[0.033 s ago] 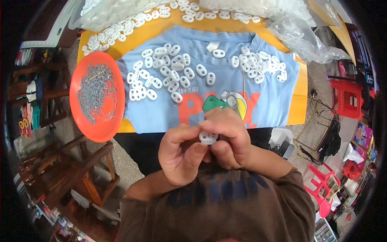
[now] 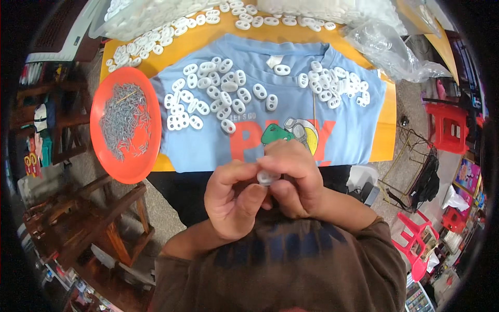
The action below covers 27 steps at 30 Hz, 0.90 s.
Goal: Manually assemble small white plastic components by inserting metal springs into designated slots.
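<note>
Nothing has moved: we pinch the small, light, hard white piece [image 2: 267, 178] by its edges with left hand [image 2: 234, 200] and right hand [image 2: 293, 179] in mid frame.

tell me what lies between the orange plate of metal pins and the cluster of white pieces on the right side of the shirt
In the head view, between the orange plate and the right cluster lies blue shirt with another spread of white oval pieces.
</note>
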Tool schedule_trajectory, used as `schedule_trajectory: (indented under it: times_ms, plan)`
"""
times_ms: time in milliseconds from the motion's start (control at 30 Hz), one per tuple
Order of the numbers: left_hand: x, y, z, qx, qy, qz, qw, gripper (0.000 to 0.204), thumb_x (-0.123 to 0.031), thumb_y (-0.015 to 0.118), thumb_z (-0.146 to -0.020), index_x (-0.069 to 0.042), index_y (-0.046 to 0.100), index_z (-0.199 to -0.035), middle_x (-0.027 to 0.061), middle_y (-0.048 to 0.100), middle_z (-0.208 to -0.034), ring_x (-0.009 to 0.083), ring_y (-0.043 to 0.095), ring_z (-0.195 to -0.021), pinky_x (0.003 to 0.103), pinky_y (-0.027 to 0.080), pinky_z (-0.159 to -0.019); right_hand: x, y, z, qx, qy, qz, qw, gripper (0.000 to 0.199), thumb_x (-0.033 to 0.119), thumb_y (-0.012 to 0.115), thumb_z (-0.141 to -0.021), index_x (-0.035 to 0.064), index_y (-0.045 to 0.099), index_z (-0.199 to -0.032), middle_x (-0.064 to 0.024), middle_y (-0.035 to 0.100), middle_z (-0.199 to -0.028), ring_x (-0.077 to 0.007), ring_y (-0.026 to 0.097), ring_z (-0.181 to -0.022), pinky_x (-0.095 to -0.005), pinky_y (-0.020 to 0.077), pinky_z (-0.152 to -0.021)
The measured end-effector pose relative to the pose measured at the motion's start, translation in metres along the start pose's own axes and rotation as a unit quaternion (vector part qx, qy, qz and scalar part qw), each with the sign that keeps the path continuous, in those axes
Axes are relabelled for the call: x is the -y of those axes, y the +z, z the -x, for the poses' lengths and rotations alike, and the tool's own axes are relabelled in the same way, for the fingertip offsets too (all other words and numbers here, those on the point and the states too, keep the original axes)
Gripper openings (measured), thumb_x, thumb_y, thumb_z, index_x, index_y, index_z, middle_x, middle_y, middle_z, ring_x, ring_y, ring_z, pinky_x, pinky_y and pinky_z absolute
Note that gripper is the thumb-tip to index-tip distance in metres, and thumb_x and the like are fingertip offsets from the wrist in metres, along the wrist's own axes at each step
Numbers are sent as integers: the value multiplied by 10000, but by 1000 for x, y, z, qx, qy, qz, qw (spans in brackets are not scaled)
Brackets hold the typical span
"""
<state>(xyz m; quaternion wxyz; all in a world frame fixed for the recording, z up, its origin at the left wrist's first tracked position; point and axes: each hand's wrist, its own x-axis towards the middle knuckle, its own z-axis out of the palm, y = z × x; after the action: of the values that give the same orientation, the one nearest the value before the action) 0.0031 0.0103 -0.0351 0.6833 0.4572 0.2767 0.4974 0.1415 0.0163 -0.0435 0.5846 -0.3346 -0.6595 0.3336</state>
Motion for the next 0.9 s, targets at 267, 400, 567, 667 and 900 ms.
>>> schedule_trajectory:
  times_ms: [267, 400, 567, 667, 900]
  plan:
    - [-14, -10, 8, -84, -156, -8, 984, 149, -45, 504, -866, -14, 487, -1010, 51, 559, -845, 50, 502, -624, 189, 433, -546, 8, 7, -2, 45, 71, 57, 995, 358, 22, 538, -759, 61, 503, -1113, -93, 559, -803, -273, 522, -709, -359, 422, -655]
    - [-18, -36, 26, -106, -116, -12, 988, 145, -13, 491, -859, -6, 503, -1004, 22, 561, -811, 36, 484, -615, 165, 404, -546, 8, 13, 4, 78, 74, 90, 990, 361, -59, 531, -710, 44, 522, -1056, -106, 535, -759, -262, 510, -667, -341, 417, -633]
    - [-9, -88, 81, -409, -56, -101, 905, 77, -37, 453, -842, -23, 479, -913, 49, 524, -651, 78, 424, -477, 201, 352, -447, 2, 15, 8, 78, 71, 78, 991, 280, -118, 518, -675, -8, 547, -931, -103, 507, -717, -231, 490, -628, -331, 403, -597]
    - [2, -142, 109, -527, -36, -67, 847, 38, -73, 456, -870, -44, 482, -877, 30, 487, -692, 81, 398, -520, 210, 351, -475, 3, 15, 2, 83, 59, 84, 991, 266, -115, 527, -673, -25, 543, -923, -105, 491, -690, -227, 472, -606, -328, 393, -580]
    - [6, -160, 117, -537, -57, -190, 820, 261, -91, 464, -863, -28, 399, -1108, 20, 469, -768, 84, 416, -626, 224, 367, -560, 14, -6, -1, 97, 72, 122, 985, 327, -89, 560, -648, 33, 575, -951, -80, 524, -707, -232, 500, -608, -332, 403, -571]
